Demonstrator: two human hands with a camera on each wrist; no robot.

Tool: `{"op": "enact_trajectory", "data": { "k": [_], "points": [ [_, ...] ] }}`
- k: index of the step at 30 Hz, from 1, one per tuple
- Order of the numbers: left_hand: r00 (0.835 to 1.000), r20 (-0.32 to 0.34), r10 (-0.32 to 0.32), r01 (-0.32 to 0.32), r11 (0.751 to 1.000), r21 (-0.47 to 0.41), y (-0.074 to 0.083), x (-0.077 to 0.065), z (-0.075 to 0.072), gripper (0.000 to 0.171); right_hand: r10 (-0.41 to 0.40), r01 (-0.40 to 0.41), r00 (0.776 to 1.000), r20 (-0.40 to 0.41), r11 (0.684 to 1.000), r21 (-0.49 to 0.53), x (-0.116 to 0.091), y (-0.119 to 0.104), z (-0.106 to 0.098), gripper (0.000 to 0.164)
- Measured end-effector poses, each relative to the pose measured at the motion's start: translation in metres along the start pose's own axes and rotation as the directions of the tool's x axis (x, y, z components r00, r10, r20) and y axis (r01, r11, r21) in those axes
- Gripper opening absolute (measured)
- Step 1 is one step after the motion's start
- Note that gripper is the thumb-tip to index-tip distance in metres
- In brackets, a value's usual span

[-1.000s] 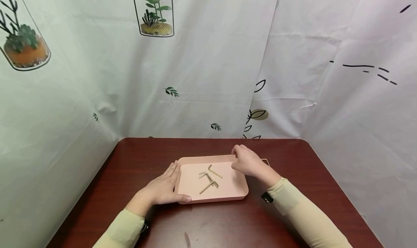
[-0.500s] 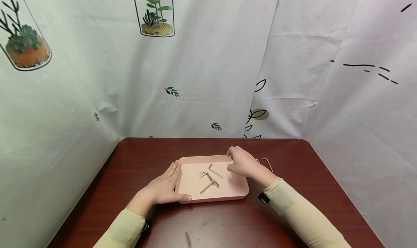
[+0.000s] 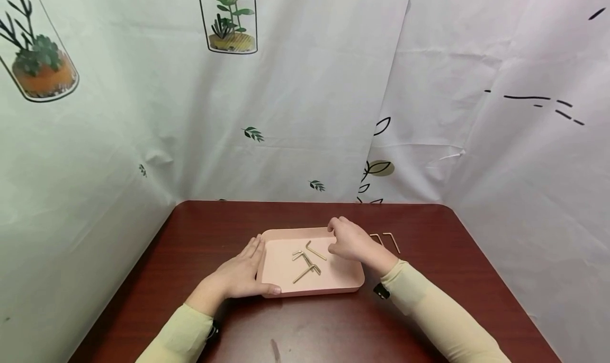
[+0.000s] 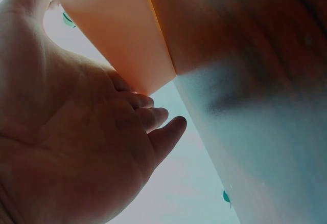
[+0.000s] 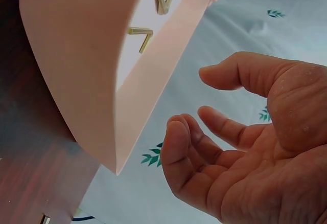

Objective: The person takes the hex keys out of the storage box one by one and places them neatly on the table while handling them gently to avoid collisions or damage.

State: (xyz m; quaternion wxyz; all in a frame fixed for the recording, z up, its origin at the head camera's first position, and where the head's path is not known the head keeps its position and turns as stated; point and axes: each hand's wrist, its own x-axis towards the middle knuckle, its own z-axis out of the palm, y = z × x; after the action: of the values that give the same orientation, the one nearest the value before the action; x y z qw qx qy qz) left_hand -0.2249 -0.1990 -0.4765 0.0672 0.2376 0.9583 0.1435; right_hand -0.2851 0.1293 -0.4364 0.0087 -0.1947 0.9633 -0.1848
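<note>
A shallow pink tray (image 3: 319,292) holds several brass-coloured L-shaped hex keys (image 3: 303,275), most of them crossed in a small pile. One hex key (image 3: 316,251) lies behind the pile. My left hand (image 3: 238,275) rests against the tray's left end, fingers straight along the side and thumb at the front rim; the left wrist view shows its palm (image 4: 87,127) beside the tray wall. Over the tray's right end hovers my right hand (image 3: 352,241). In the right wrist view, thumb and loosely bent fingers (image 5: 176,155) are apart with nothing between them.
Two more hex keys, a longer-looking one (image 3: 395,242) and one partly hidden by the right hand (image 3: 380,239), lie on the dark red table (image 3: 305,326) right of the tray. A printed white curtain (image 3: 305,87) hangs behind the table and along both sides.
My right hand has moved left over the tray, bringing the two hex keys on the table into sight behind it. The left hand stays at the tray's left end.
</note>
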Motion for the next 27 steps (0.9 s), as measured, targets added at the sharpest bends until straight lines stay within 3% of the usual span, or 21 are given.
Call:
{"op": "enact_trajectory", "data": {
  "k": [27],
  "points": [
    [1.0,-0.005,-0.008,0.008,1.0,-0.004,0.0,-0.001,0.002,0.14,-0.093,0.095,0.995,0.031,0.994,-0.058,0.003,-0.007,0.016,0.043]
  ]
}}
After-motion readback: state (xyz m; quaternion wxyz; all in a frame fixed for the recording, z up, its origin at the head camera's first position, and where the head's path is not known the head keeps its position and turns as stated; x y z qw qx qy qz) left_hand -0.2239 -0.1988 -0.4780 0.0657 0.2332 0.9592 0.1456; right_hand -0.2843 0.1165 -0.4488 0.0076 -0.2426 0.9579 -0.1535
